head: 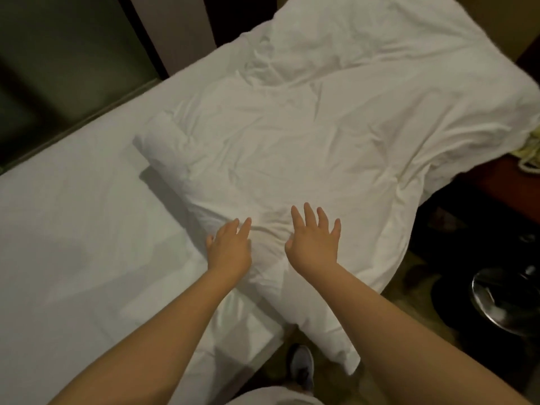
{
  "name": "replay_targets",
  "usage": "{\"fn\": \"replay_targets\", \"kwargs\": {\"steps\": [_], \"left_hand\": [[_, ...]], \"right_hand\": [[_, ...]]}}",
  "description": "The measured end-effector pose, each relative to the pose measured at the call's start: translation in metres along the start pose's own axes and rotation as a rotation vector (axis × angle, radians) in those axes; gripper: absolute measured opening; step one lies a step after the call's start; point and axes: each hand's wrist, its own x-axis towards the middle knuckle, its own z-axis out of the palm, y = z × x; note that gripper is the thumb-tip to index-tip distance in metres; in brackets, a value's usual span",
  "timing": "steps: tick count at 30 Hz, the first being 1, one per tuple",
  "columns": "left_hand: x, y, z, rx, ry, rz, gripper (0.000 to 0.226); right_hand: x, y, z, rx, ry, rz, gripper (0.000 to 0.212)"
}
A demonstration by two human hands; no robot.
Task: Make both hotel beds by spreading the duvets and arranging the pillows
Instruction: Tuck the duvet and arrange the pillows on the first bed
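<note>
One bed (73, 229) is seen running diagonally from the lower left to the upper right, and its white sheet is laid bare along the left side. One white duvet (321, 127) is spread over the right part of the bed and is heavily creased. Its left corner is folded back on itself into a thick roll, and its near end is draped over the mattress edge towards the patterned floor (415, 276). A dark wall panel (58, 68) is set close behind the bed at the upper left. At the right edge the far side of the duvet is crowded by a red-brown desk (508, 188), over whose corner the fabric is hung. Below the desk, on the floor, one round metal-rimmed object (505, 302) is placed in shadow; what it is cannot be told. Two bare hands are counted. The left hand (230, 249) and the right hand (314, 244) are laid flat on the near part of the duvet, side by side but apart, with the fingers stretched and spread and nothing grasped; the fabric between them is bunched into small ridges. One grey shoe (302, 366) is seen on the floor beside the hanging duvet end. One pale yellow cord (530, 154) is bundled on the desk, touching the duvet's edge.
</note>
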Motion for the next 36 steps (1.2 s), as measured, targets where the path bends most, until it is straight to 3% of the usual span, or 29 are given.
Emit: {"fn": "replay_targets", "kwargs": {"steps": [7,11,16,21,23,25,28,30,32,34,36], "left_hand": [[0.031,-0.051,0.034,0.14,0.047,0.278,0.066],[0.067,-0.096,0.065,0.325,0.042,0.434,0.089],[0.138,-0.152,0.082,0.576,0.15,0.553,0.088],[0.219,-0.188,0.08,0.603,0.358,0.628,0.093],[0.24,-0.189,0.081,0.582,0.401,0.674,0.097],[0.259,-0.195,0.086,0.501,0.493,0.759,0.103],[0.286,-0.213,0.087,0.396,0.65,0.96,0.075],[0.303,-0.235,0.087,0.444,0.708,0.963,0.058],[0.32,-0.247,0.08,0.391,0.774,0.895,0.056],[0.332,-0.251,0.069,0.378,0.633,0.752,0.069],[0.338,-0.252,0.061,0.487,0.493,0.568,0.091]], "right_hand": [[-0.029,-0.013,0.051,0.107,0.084,0.181,0.075],[-0.036,-0.055,0.112,0.289,0.012,0.242,0.087],[0.01,-0.115,0.181,0.042,0.115,0.247,0.1],[0.058,-0.138,0.225,-0.091,0.36,0.304,0.111],[0.066,-0.128,0.23,-0.206,0.374,0.336,0.098],[0.073,-0.126,0.228,-0.257,0.379,0.377,0.065],[0.078,-0.122,0.227,-0.25,0.377,0.404,0.059],[0.078,-0.12,0.23,-0.29,0.354,0.425,0.053],[0.085,-0.125,0.221,-0.311,0.329,0.476,0.068],[0.091,-0.131,0.213,-0.32,0.251,0.554,0.086],[0.096,-0.136,0.212,-0.297,0.205,0.588,0.089]]}}
